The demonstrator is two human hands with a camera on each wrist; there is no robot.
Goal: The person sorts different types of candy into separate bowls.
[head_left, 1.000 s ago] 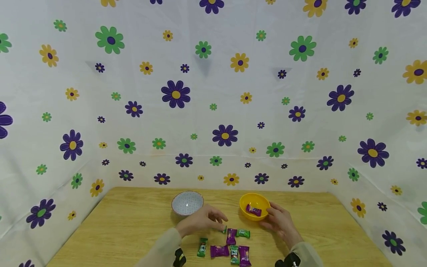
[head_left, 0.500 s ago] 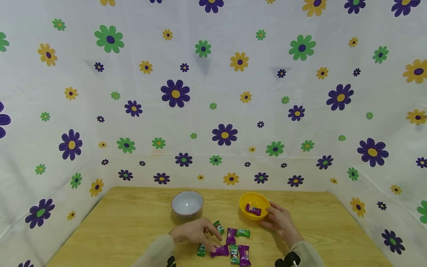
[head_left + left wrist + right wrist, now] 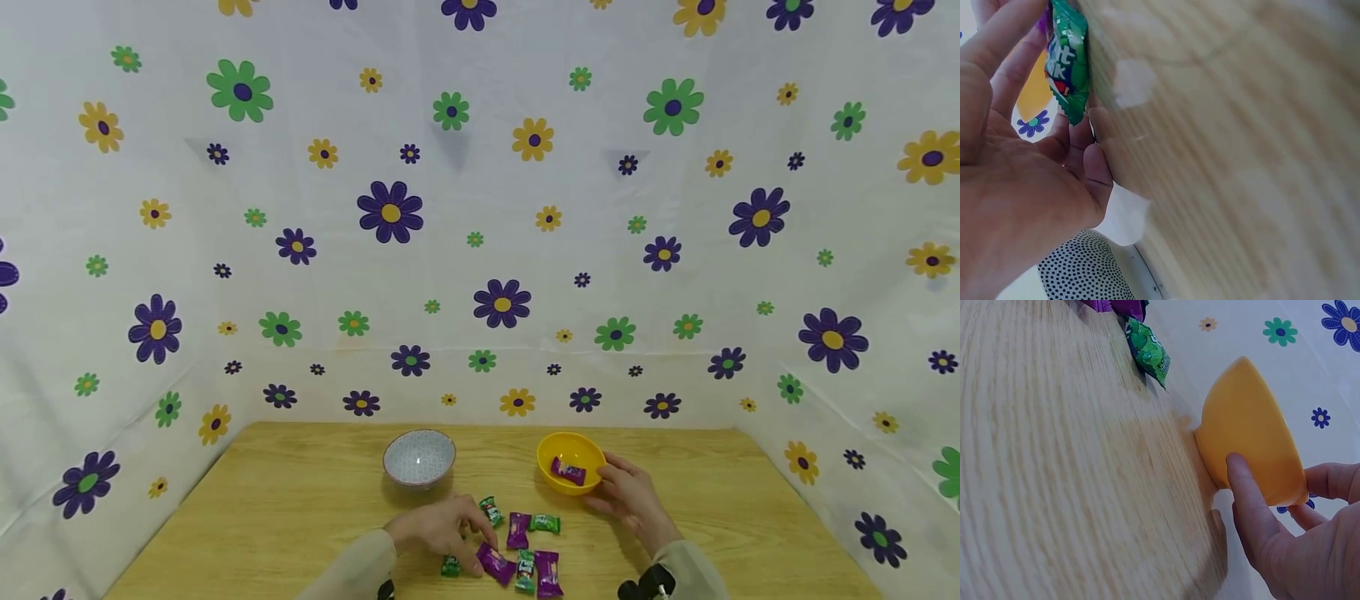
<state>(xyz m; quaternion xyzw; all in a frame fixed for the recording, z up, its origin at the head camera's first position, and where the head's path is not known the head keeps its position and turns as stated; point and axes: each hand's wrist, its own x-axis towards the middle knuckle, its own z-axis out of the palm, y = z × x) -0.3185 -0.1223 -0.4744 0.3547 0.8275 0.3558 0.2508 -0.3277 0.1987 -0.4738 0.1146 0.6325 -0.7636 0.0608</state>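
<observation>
My left hand (image 3: 442, 527) reaches down among the wrapped candies, thumb and index finger pinching the left end of a purple candy (image 3: 498, 567). A green candy (image 3: 450, 567) lies partly under that hand; in the left wrist view a green candy (image 3: 1069, 62) shows beyond the palm, beside the fingers. My right hand (image 3: 633, 504) grips the yellow bowl (image 3: 551, 482) by its right side. Seen from the right wrist, the thumb presses the bowl's outer wall (image 3: 1247, 431) and other fingers are at the rim. One purple candy (image 3: 567, 471) lies inside the bowl.
A grey patterned bowl (image 3: 419, 460) stands at the back left of the wooden table (image 3: 300, 492). More candies lie in the middle: green (image 3: 491, 511), purple (image 3: 518, 530), green (image 3: 545, 523), green (image 3: 525, 572) and purple (image 3: 548, 575). A flowered cloth (image 3: 450, 267) encloses the back and sides.
My left hand has moved back toward me from the far green candy to the purple one, which has turned at an angle. The right hand stays on the yellow bowl.
</observation>
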